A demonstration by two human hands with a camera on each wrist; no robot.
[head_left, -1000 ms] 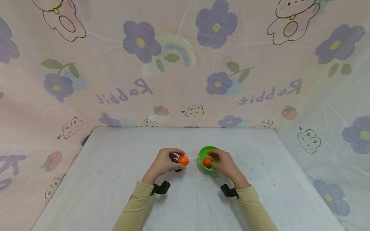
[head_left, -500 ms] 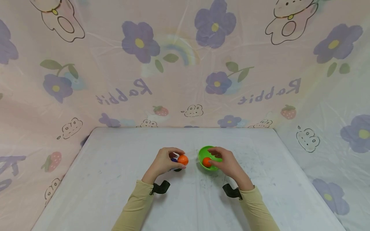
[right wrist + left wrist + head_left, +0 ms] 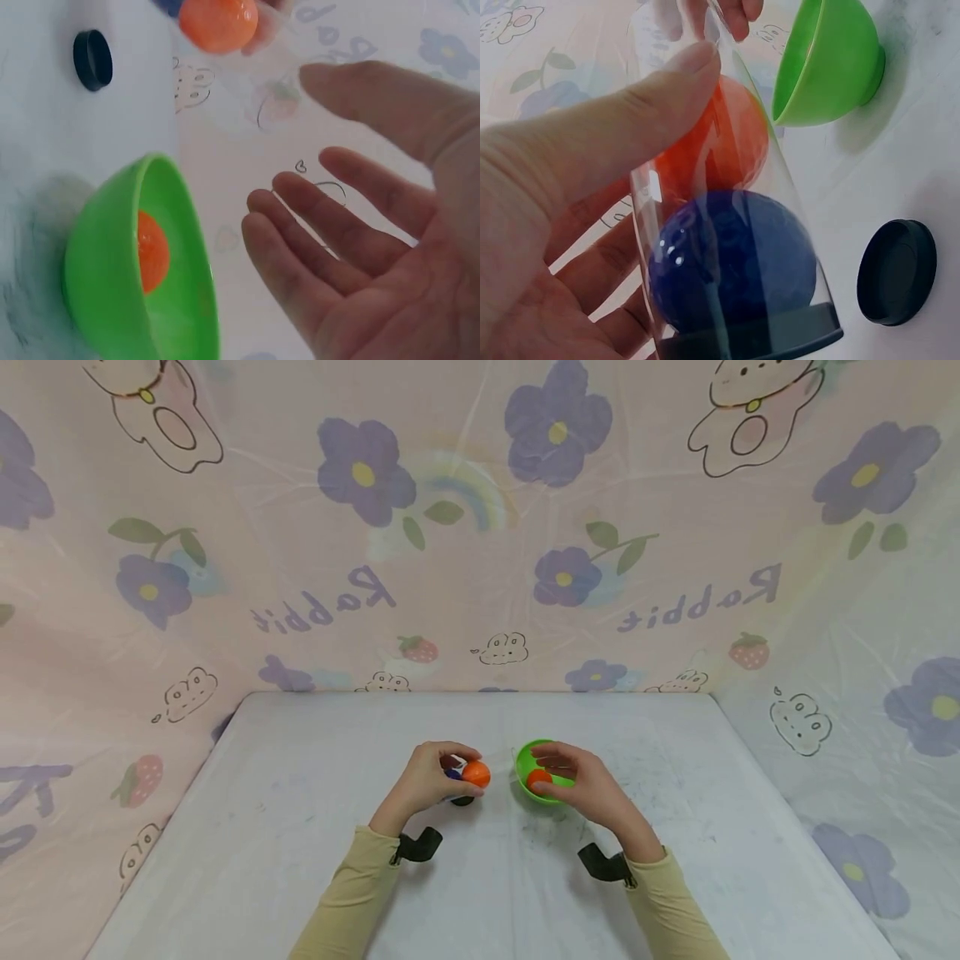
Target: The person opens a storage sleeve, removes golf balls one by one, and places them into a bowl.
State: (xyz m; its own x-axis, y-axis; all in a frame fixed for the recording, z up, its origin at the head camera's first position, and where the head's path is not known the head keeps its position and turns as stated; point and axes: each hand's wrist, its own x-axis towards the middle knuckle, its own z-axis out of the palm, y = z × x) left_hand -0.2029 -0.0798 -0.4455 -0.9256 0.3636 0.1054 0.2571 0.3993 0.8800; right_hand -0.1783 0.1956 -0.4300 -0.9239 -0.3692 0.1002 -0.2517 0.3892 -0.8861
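My left hand (image 3: 423, 781) grips a clear tube (image 3: 776, 184), thumb on one side and fingers round the other. Inside it a dark blue ball (image 3: 735, 262) sits against the black end, and an orange ball (image 3: 739, 139) lies above it, toward the mouth. To the right stands a green bowl (image 3: 97, 277) with another orange ball (image 3: 153, 252) in it. My right hand (image 3: 588, 781) hovers over the bowl's right side, thumb and fingers apart. In the right wrist view nothing lies between them, and the palm shows bare.
A round black cap (image 3: 897, 271) lies on the white tabletop (image 3: 300, 877), near the tube and bowl. Behind the table and along both sides hangs a printed cloth (image 3: 465, 568) with flowers and rabbits.
My right wrist has shifted slightly right, and the right fingers have spread wider over the bowl. The left hand keeps its hold on the tube in nearly the same place.
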